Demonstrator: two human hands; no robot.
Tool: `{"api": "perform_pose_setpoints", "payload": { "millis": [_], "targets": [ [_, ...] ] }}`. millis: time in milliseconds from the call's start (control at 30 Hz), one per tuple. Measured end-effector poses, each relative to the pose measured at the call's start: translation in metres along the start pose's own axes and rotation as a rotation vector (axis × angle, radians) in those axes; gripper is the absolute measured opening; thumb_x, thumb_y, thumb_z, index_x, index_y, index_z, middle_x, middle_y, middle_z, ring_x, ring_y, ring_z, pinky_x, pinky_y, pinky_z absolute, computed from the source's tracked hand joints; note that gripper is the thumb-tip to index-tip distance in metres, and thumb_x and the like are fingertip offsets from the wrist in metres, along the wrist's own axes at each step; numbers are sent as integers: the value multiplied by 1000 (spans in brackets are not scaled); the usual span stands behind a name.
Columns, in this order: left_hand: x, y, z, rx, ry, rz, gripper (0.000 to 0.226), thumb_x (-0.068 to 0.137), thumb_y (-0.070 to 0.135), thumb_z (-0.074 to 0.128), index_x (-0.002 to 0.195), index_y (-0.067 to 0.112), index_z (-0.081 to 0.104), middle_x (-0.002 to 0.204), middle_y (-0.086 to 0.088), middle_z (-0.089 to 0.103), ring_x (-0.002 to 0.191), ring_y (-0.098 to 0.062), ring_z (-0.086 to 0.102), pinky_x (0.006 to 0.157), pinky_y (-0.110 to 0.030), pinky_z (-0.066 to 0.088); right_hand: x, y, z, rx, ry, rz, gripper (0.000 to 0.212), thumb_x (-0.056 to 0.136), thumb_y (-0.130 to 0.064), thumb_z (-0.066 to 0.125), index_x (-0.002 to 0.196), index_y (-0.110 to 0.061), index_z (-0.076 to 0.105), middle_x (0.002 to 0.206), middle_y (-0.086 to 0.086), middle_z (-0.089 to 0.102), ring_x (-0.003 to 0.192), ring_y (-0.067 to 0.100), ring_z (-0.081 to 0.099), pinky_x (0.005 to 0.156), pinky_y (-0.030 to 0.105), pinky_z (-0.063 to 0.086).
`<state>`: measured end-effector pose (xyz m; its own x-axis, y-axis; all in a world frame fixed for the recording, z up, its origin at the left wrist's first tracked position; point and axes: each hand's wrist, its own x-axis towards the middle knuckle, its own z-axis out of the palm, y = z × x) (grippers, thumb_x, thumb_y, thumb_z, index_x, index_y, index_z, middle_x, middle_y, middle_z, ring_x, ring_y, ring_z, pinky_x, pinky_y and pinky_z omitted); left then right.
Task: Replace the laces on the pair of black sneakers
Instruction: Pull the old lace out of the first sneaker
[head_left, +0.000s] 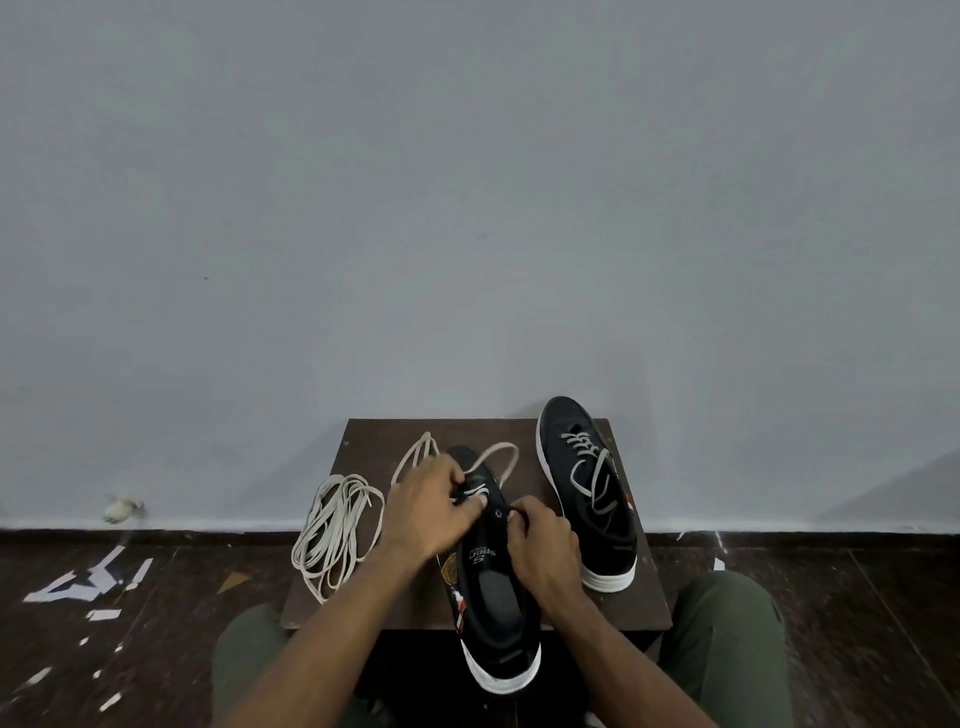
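Now fingers (467, 506) pinching lace (480, 491)

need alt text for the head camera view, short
Both hands, left hand and right hand, work a pale lace through the near black sneaker on a small wooden table. A second sneaker and loose laces lie beside it.

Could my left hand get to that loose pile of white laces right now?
Probably yes. The loose laces lie on the stool top just outside the left hand, with nothing between them, but that hand is busy pinching the lace on the near sneaker.
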<state>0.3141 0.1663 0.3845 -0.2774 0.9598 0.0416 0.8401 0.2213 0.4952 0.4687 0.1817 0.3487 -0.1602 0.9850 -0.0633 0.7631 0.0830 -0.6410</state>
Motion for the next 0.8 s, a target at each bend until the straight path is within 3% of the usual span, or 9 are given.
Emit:
{"api": "perform_pose_setpoints", "payload": {
  "millis": [100,167,267,400,500,600,700,800],
  "targets": [
    [-15,-1,11,146,-77,-91,26,87,47,58,101,26,56,105,6,66,100,-19,62,90,-35,45,2,-2,-1,-27,-26,-46,25,95,-26,43,115,-27,57,111,7,68,106,34,59,85,37,43],
    [-20,-5,13,50,-42,-213,22,90,41,55,100,23,63,103,0,69,101,-25,64,83,-33,47,4,-2,-1,-88,-50,-104,31,93,-25,40,121,-33,50,109,7,69,104,36,59,85,40,47],
    [-29,-13,14,-125,-2,-332,21,91,35,56,86,18,66,83,-1,67,89,-26,65,74,-32,48,9,-6,-5,-221,-86,-203,41,89,-20,40,126,-37,42,105,9,68,97,38,61,80,42,50],
    [-34,-22,17,-307,25,-424,19,91,30,58,83,17,69,70,3,63,81,-23,63,70,-29,47,19,-26,-9,-466,-129,-412,54,88,-15,45,138,-32,36,127,5,51,100,40,61,78,42,48],
    [-36,-21,18,-315,41,-443,19,91,31,59,85,17,70,76,0,67,83,-24,64,70,-30,47,27,-42,-1,-597,-194,-531,48,90,-20,48,137,-27,39,133,6,41,104,35,59,74,42,48],
    [-36,-22,18,-322,34,-450,19,90,31,59,84,17,69,77,-1,68,82,-24,64,72,-32,49,30,-51,9,-671,-202,-581,35,95,-27,46,129,-19,50,131,8,44,110,32,54,77,42,48],
    [-36,-25,19,-338,34,-459,20,90,32,59,81,16,68,76,-2,68,81,-25,64,72,-33,50,36,-53,10,-483,-138,-429,26,96,-29,41,111,-17,58,117,8,60,105,34,59,82,41,47],
    [-36,-26,21,-332,34,-469,22,90,34,59,82,16,68,77,-3,68,83,-26,65,72,-32,49,51,-45,-5,119,-22,107,22,88,-34,42,87,-17,57,96,9,69,92,34,63,83,38,50]
  ]
}}
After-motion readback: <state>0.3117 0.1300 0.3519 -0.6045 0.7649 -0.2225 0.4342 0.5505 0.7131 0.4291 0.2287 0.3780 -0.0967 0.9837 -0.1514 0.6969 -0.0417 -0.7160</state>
